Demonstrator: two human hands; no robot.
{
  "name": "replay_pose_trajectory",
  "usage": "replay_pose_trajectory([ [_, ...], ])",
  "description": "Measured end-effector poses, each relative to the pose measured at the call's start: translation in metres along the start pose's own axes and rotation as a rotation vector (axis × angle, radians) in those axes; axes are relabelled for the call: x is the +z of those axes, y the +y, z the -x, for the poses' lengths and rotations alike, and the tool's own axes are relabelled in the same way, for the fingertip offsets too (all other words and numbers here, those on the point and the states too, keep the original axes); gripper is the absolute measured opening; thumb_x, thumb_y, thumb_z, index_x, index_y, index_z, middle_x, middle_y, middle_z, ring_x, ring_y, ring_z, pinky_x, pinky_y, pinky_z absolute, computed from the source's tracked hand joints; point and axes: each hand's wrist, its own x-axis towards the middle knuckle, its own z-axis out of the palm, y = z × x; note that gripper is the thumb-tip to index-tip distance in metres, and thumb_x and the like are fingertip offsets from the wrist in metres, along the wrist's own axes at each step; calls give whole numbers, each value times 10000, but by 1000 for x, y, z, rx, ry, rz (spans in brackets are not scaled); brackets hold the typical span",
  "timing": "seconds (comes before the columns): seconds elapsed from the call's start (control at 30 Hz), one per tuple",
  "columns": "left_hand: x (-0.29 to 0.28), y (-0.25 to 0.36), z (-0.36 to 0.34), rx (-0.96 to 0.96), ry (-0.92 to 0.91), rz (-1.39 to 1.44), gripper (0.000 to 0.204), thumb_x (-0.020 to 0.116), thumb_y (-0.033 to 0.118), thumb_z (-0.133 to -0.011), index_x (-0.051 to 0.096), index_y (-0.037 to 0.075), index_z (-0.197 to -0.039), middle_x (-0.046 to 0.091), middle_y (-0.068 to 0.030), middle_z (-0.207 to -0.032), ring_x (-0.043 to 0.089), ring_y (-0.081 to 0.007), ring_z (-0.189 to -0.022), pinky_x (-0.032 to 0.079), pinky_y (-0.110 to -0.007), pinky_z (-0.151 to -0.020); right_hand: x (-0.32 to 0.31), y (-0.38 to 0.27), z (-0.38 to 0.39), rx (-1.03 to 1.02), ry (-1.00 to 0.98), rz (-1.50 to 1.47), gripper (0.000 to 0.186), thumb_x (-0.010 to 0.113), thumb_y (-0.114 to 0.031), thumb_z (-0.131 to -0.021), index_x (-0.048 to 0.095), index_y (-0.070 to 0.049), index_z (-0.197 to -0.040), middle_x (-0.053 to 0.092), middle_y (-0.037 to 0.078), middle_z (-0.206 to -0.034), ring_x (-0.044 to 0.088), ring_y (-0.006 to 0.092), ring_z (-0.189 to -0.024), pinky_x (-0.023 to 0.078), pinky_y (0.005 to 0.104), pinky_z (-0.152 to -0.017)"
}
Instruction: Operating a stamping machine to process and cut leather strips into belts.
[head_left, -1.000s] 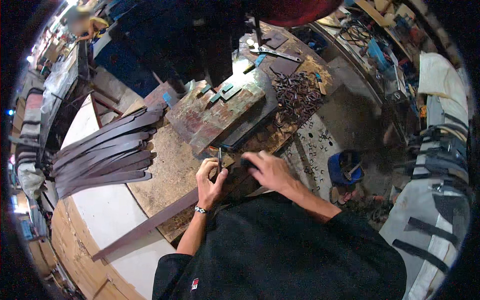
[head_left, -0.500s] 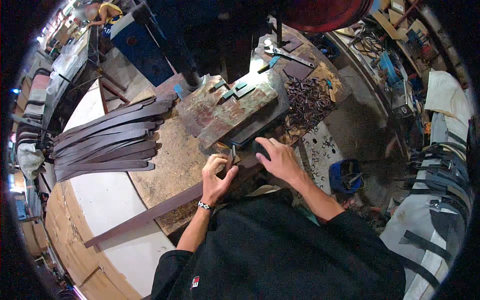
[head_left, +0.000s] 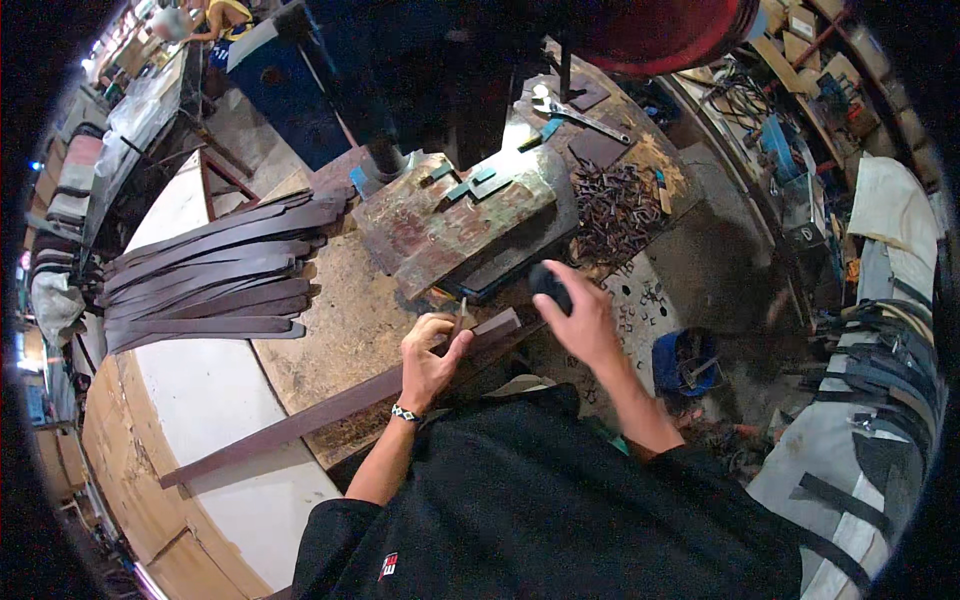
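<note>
A long brown strap point(head_left: 330, 418), leather-like, runs from the lower left of the bench to a squared end near my right hand. My left hand point(head_left: 430, 358) is closed over it, thumb and fingers pinching a thin pale upright tool point(head_left: 463, 308) above the strap; its exact kind does not show. My right hand point(head_left: 585, 320), slightly blurred, grips a rounded black object point(head_left: 550, 288) just past the strap's end. Ahead lies a worn metal press plate point(head_left: 455, 225) with small green-grey blocks point(head_left: 483, 183) on it.
Many brown straps point(head_left: 215, 270) lie stacked on the left. A heap of small dark offcuts point(head_left: 615, 205) and an adjustable wrench point(head_left: 590, 122) sit on the right. A blue bucket point(head_left: 685, 362) stands below. A dark machine with a red wheel point(head_left: 660, 30) overhangs; another person point(head_left: 222, 25) works far left.
My right hand has moved right with the black object, away from the strap, whose end now shows. My left hand stays almost in place.
</note>
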Motion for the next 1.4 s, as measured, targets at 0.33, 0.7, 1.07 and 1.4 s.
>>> replay_pose_trajectory([
  [0.33, -6, 2, 3, -86, 12, 79, 342, 664, 296, -930, 547, -19, -864, 565, -155, -862, 575, -304, -826, 459, -392, -778, 11, 18, 15, 13, -280, 141, 478, 733, -229, -865, 599, -132, -1314, 714, 162, -1134, 694, 367, -1047, 551, 456, -885],
  [0.7, -7, 3, 2, -108, -35, 77, 320, 675, 266, -912, 547, -24, -871, 594, -149, -870, 591, -279, -818, 475, -368, -765, 42, 8, 14, -193, -392, -48, 493, 711, -255, -894, 545, -141, -1344, 686, 205, -1136, 667, 414, -1024, 546, 494, -849],
  [1.07, -8, 2, 0, -138, -54, 102, 321, 721, 250, -868, 539, -13, -857, 568, -137, -843, 586, -279, -818, 473, -367, -793, 26, 2, 24, -262, -570, 129, 500, 727, -235, -875, 574, -151, -1344, 679, 154, -1117, 681, 365, -983, 563, 443, -811],
  [1.4, 11, -1, -5, 104, -302, -481, 526, 830, 287, -732, 671, 19, -1155, 641, -179, -1150, 575, -378, -1118, 486, -467, -967, 20, -12, 3, -189, -124, -77, 472, 737, -237, -881, 602, -72, -1303, 677, 180, -1238, 685, 371, -1066, 555, 436, -906],
])
